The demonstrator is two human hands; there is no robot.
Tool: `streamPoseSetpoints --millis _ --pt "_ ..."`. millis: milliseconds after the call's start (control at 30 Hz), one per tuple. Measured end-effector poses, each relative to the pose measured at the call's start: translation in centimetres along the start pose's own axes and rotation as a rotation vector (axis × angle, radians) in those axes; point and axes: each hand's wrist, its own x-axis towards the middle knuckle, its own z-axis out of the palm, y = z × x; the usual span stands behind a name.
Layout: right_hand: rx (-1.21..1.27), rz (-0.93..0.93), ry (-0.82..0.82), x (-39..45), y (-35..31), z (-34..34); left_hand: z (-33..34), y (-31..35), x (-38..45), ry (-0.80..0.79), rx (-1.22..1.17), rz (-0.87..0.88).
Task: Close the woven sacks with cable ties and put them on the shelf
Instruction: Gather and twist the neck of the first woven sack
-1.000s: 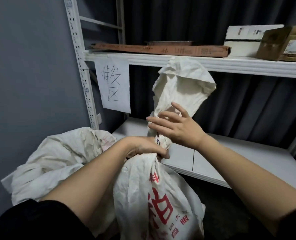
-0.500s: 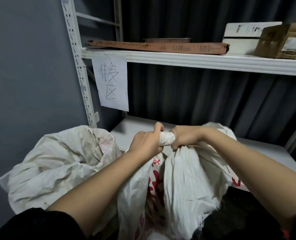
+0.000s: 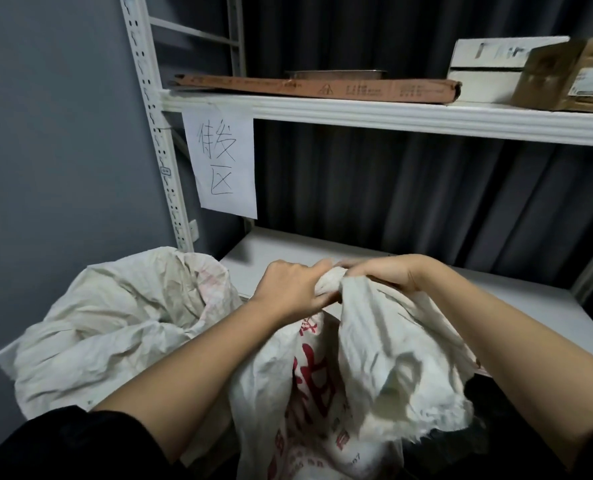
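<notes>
White sack (image 3: 322, 393) stands near, its gathered neck (image 3: 329, 284) clamped in both grips, left hand (image 3: 289, 292) and right hand (image 3: 388, 273); no tie visible yet. A second sack (image 3: 115, 317) slumps left. The lower shelf (image 3: 409, 268) beyond looks bare, with its front edge close behind the hands.

Paper sign (image 3: 224, 164) taped to the front edge of the upper shelf (image 3: 392, 116), far left: handwritten characters, top pair reads roughly 待发, below it 区. Flat brown carton (image 3: 322, 87) on that shelf: printed line of text and a triangle mark on its side, too small to read. Woven sack (image 3: 322, 393), near centre: large red printed characters, creased and partly hidden, not legible. Label on the far-right cardboard box (image 3: 575, 77): blurred.
</notes>
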Motion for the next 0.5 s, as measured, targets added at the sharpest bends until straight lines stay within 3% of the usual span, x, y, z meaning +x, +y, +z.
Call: streamPoseSetpoints --millis 100,200,300,367,433,500 --pt "-0.093 -0.196 0.31 -2.7 -1.7 -0.1 -0.8 -0.2 0.2 -0.091 -0.089 -0.139" --pt "-0.048 -0.451 0.703 -4.9 -3.7 -0.5 -0.2 -0.7 0.6 -0.236 -0.475 -0.3" --pt "-0.006 -0.852 1.158 -6.2 -3.9 -0.4 0.7 -1.1 0.9 -0.318 -0.819 -0.436" --pt "-0.147 -1.152 1.403 -8.0 -3.6 1.0 1.2 -1.5 1.1 -0.344 -0.97 -0.53" --pt "-0.392 -1.417 1.408 -8.7 -3.1 3.0 1.2 -1.8 1.3 -0.376 -1.067 -0.584" --pt "-0.796 -1.486 1.251 -6.9 -1.6 4.6 1.2 -2.1 1.3 -0.389 -1.144 -0.609"
